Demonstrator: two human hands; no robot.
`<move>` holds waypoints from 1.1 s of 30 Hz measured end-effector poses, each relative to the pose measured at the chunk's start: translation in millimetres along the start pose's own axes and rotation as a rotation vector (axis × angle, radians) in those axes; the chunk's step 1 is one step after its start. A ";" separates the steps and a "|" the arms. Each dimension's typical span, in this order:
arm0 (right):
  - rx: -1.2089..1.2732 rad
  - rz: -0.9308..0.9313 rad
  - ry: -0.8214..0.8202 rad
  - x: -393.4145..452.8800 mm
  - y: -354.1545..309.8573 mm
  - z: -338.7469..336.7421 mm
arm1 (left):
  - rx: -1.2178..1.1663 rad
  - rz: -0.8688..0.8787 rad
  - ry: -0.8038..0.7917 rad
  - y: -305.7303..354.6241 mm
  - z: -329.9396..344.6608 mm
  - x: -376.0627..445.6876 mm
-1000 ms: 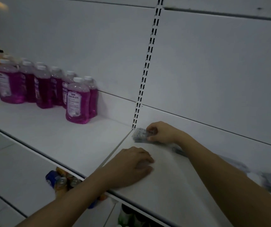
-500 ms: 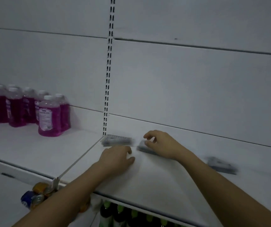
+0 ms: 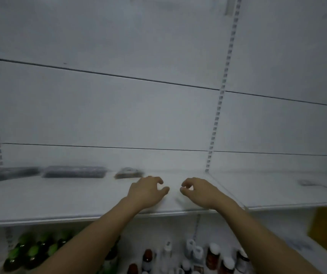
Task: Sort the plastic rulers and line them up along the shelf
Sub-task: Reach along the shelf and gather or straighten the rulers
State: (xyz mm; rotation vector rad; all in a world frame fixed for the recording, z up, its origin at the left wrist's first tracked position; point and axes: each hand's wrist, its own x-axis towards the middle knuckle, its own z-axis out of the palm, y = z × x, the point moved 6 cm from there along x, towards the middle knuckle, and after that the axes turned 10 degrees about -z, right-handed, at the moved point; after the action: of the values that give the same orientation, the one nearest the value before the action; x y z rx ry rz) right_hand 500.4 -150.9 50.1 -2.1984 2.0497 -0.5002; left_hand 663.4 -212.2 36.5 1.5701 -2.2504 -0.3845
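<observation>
Though motion blur smears them into dark grey slabs, three flat ruler packs lie end to end along the back of the white shelf (image 3: 40,198), against the rear wall: the left pack (image 3: 14,173), the middle pack (image 3: 73,171), which looks the longest, and a shorter right pack (image 3: 129,173) with a brownish tint. No markings or edges can be read on any of them. A fourth faint grey smear (image 3: 309,183) lies far to the right on the next shelf section; what it is cannot be told.

Just in front of the right pack, the left hand (image 3: 146,191) hovers over the smooth shelf top, fingers loosely curled and holding nothing. The right hand (image 3: 199,191) sits close beside it, apart from it, fingers likewise curled and empty.

Behind them rises a matt white panelled wall (image 3: 119,115) with dark seams and two slotted metal uprights (image 3: 220,99). Below the shelf edge, partly hidden by the forearms, stand dark bottles with green caps (image 3: 32,252) on the left and small brown and white bottles (image 3: 212,256) on the right, cut off by the bottom of the view.
</observation>
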 end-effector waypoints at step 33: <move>0.049 0.482 0.235 -184.3 571.8 -161.6 | -0.085 0.408 -0.318 554.1 340.2 122.9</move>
State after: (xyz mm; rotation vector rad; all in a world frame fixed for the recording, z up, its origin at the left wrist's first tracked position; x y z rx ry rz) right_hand -100.9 2.1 5.5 -1.5914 2.5402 -0.7643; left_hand 8.4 -133.7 -16.0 1.0258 -2.6747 -0.6360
